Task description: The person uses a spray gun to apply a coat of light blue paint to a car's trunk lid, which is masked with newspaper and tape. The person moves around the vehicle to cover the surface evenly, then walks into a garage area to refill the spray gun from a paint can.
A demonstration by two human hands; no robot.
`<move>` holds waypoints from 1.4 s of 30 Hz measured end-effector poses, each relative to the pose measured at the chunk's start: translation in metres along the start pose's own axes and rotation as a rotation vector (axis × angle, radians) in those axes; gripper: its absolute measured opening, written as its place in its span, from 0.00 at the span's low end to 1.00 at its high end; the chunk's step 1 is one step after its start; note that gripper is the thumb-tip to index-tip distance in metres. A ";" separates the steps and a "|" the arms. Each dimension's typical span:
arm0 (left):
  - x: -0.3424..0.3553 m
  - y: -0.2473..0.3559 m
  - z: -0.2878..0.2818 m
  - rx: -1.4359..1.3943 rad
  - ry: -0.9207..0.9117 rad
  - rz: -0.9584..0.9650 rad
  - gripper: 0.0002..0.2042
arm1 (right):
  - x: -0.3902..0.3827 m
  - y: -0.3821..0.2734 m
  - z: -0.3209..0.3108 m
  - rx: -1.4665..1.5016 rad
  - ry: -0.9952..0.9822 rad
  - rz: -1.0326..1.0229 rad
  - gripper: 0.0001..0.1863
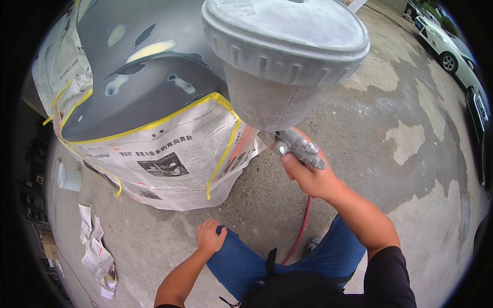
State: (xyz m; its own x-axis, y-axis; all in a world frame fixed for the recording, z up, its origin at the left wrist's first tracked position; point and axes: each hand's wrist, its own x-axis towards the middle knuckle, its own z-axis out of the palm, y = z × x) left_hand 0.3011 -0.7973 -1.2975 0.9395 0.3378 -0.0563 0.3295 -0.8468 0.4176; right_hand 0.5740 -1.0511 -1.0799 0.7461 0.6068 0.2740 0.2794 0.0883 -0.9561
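Note:
My right hand (308, 172) is wrapped round the grip of a metal spray gun (299, 147). On top of the gun sits a large grey paint cup (277, 97) with a ribbed, paint-stained lid, close to the camera. A red air hose (304, 226) runs down from below that hand, past my legs. My left hand (211, 236) rests on my bent left knee, thumb apart from the fingers, with no tool visible in it. Ahead to the left is a grey car body panel (159, 95) with pale and dark sanded patches, a short distance from the gun.
Newspaper (164, 154) and yellow masking tape (154, 124) cover the panel's lower edge. A white bucket (69, 177) and crumpled newspaper (98, 256) are on the concrete floor (339, 123) at the left. A white car (444, 49) stands at the far right, a dark one (478, 128) nearer.

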 end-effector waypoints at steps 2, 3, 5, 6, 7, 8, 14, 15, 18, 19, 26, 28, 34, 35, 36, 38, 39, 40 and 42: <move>0.000 -0.001 0.000 0.005 0.002 -0.002 0.12 | 0.003 0.003 -0.001 0.001 0.011 0.007 0.26; -0.001 -0.001 0.000 0.005 0.004 -0.002 0.12 | 0.004 0.005 -0.003 -0.002 0.013 0.033 0.26; -0.002 -0.002 -0.001 0.003 0.004 -0.002 0.11 | 0.005 0.006 -0.006 -0.005 0.028 0.060 0.25; -0.001 -0.002 -0.001 -0.001 0.003 0.000 0.11 | 0.006 0.006 -0.008 -0.008 0.041 0.059 0.25; 0.000 -0.002 -0.001 -0.005 0.003 0.002 0.11 | 0.005 0.004 -0.010 -0.005 0.048 0.086 0.25; 0.000 -0.002 -0.001 -0.006 0.002 0.003 0.11 | 0.004 0.003 -0.013 -0.001 0.056 0.113 0.25; 0.002 -0.001 -0.001 -0.013 0.005 0.003 0.11 | 0.002 0.003 -0.022 -0.074 0.073 0.177 0.25; 0.003 -0.001 -0.001 -0.012 0.006 0.002 0.11 | 0.005 0.002 -0.019 -0.071 0.071 0.113 0.25; 0.003 -0.002 0.000 -0.021 0.013 0.006 0.11 | 0.007 -0.001 -0.013 -0.043 0.039 0.053 0.26; 0.003 -0.003 0.000 -0.026 0.015 0.008 0.11 | 0.006 -0.002 -0.010 -0.024 0.024 0.055 0.26; 0.005 -0.003 0.001 -0.030 0.010 0.000 0.11 | 0.010 -0.013 -0.005 0.039 -0.071 0.024 0.26; 0.006 -0.004 0.001 -0.033 0.004 -0.001 0.10 | 0.014 -0.012 -0.008 0.019 -0.061 0.000 0.26; 0.007 -0.005 0.003 -0.023 -0.004 0.001 0.11 | 0.018 -0.002 -0.019 0.033 0.044 0.011 0.25; 0.008 -0.004 0.002 -0.019 -0.007 0.000 0.11 | 0.018 -0.001 -0.021 0.027 0.067 0.012 0.25; 0.008 -0.004 0.001 -0.015 -0.010 -0.004 0.11 | 0.018 -0.001 -0.023 0.015 0.088 0.015 0.25; 0.008 -0.005 0.001 -0.014 -0.018 -0.007 0.11 | 0.018 -0.002 -0.026 -0.009 0.115 0.039 0.25; 0.008 -0.007 0.002 -0.019 -0.024 -0.005 0.11 | 0.019 -0.005 -0.028 -0.023 0.121 0.061 0.25; 0.008 -0.007 0.002 -0.024 -0.030 -0.004 0.11 | 0.019 -0.007 -0.029 -0.035 0.118 0.069 0.25; 0.008 -0.007 0.003 -0.026 -0.037 -0.011 0.11 | 0.019 -0.010 -0.029 -0.060 0.103 0.071 0.25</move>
State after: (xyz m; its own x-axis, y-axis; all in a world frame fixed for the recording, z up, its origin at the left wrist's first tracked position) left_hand 0.3069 -0.7893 -1.3033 0.9387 0.3315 -0.0942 0.3380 -0.8317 0.4405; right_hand 0.6031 -1.0634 -1.0624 0.8227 0.5252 0.2176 0.2564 -0.0012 -0.9666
